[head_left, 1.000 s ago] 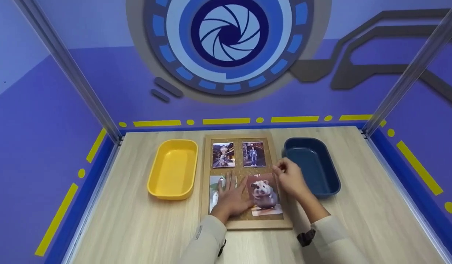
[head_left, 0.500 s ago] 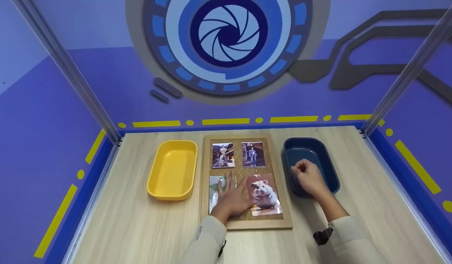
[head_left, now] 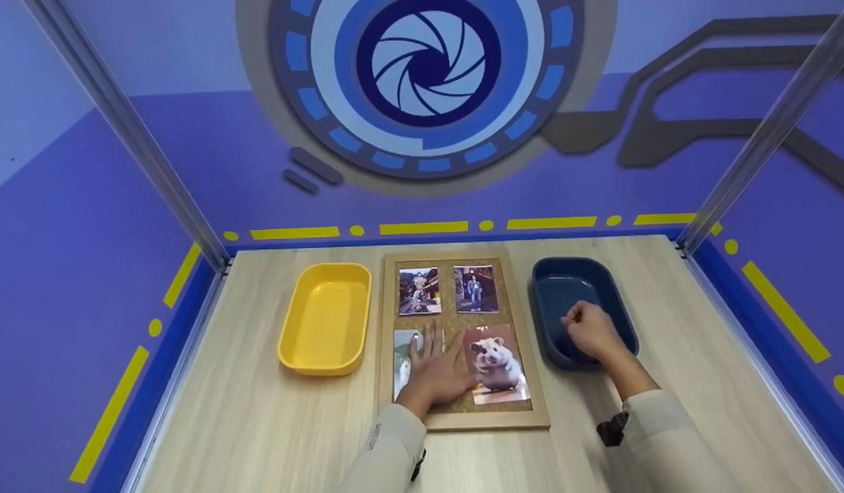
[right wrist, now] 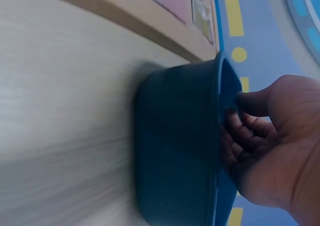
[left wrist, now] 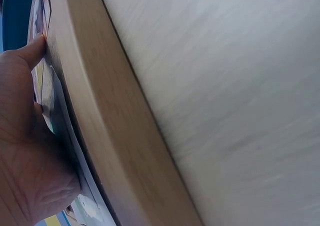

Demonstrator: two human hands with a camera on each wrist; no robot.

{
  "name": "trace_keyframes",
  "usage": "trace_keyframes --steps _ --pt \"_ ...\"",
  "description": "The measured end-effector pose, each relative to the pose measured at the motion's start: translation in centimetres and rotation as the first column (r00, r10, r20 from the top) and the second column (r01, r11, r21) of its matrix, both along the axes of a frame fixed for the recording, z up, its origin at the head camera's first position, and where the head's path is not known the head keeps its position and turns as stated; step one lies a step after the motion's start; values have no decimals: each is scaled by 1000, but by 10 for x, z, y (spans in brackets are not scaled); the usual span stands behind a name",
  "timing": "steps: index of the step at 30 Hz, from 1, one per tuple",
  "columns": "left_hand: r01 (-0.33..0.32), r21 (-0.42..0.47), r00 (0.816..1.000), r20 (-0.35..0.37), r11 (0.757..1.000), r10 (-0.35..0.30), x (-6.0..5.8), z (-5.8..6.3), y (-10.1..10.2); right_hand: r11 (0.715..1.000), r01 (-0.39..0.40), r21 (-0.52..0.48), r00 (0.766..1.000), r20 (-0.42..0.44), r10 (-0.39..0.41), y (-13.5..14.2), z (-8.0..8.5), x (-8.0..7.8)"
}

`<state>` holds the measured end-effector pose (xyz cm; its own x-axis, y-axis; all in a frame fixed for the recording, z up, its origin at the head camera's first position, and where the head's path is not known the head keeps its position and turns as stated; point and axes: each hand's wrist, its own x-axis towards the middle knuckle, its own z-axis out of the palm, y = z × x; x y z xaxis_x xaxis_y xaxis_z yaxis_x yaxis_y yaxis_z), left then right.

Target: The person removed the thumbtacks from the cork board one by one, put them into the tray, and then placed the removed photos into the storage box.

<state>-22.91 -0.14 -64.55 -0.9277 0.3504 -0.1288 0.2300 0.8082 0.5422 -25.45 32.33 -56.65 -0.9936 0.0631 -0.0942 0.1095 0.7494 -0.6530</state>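
Blue tray [head_left: 571, 287] now sits under curled right hand [head_left: 591, 331], grip unclear; left hand [head_left: 434, 373] stays spread on corkboard [head_left: 447, 294].

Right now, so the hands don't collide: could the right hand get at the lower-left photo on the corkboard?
Probably not freely: the left hand, spread over the framed corkboard, hides much of the lower-left photo, leaving its left edge exposed. The right hand is at the dark blue tray.

yellow tray [head_left: 326, 315] on tabletop [head_left: 237, 411] | blue-purple patterned wall [head_left: 209, 157] | metal posts [head_left: 135, 137]
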Motion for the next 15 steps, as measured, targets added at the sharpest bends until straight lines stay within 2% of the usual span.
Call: trace_keyframes --steps 7,8,12,14,15 --pt "12 27 999 -30 1000 -11 2 8 0 997 -46 60 996 78 41 9 -9 -5" --pt "10 28 999 -42 1000 -9 2 4 0 997 -52 62 995 86 47 10 -10 -6" --pt "6 21 1000 -23 1000 -6 2 8 -1 995 -74 73 992 108 65 10 -14 -7" --pt "2 13 999 -39 1000 -1 1 3 -1 994 -75 81 991 121 64 11 -16 -9" --pt "1 12 1000 -26 1000 -1 1 4 0 994 -75 84 990 128 64 11 -16 -9"
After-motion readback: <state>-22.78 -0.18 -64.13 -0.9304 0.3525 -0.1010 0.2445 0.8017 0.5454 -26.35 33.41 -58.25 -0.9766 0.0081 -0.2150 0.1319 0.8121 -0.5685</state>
